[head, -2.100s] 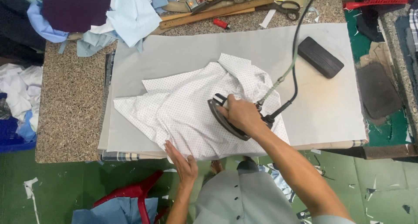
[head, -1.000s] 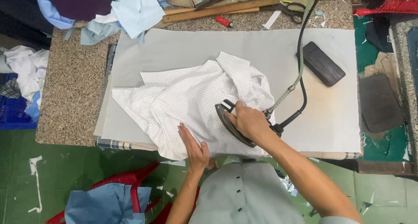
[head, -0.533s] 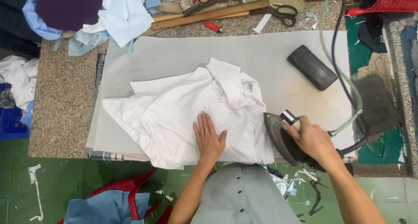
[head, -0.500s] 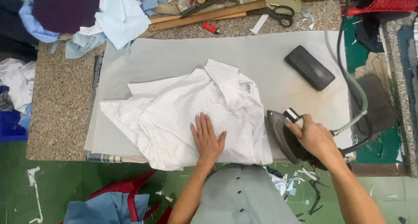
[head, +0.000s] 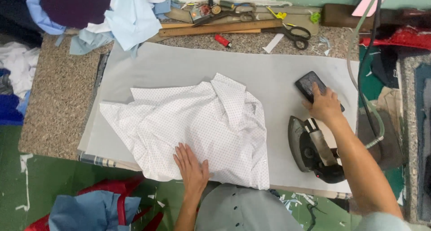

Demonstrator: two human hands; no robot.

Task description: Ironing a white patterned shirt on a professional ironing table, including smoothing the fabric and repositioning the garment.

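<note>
Flat on the grey padded pressing cloth that covers the speckled stone table lies a crumpled white shirt with fine dark dots, its collar bunched toward the middle and its hem at the near edge. The left hand rests on the shirt's near edge, palm down and fingers spread open, pinning the fabric so that it does not slide. The right hand reaches out past the shirt and lies on a black rectangular pad near the cloth's right end, fingers laid loosely over it; whether it grips the pad or only touches it I cannot tell. Just beside that wrist, a dark heavy iron with a metal handle is parked on the cloth, apart from the shirt and free of either hand, its grey hose and black cable running up and away at the right. Along the far edge sit a long wooden ruler, black-handled scissors and a small red marker, well clear of the pressing area. Pale blue fabric pieces are heaped at the far left corner.
</note>
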